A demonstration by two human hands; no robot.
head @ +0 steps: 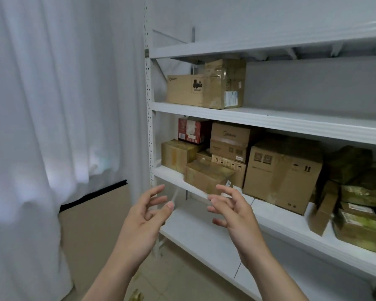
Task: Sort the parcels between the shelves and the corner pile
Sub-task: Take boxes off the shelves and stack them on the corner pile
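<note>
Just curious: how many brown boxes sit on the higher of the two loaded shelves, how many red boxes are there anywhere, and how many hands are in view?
Brown cardboard boxes on the higher loaded shelf: 2
Red box: 1
Hands, left hand and right hand: 2
Total: 5

Curtain (41, 105): white, pleated, hanging along the left side.
Panel (91, 224): beige with a black top edge, partly covered by the curtain.
Floor (172, 274): pale tiles.
Floor object (136, 296): small, gold-coloured, blurred, possibly packaging.
</note>
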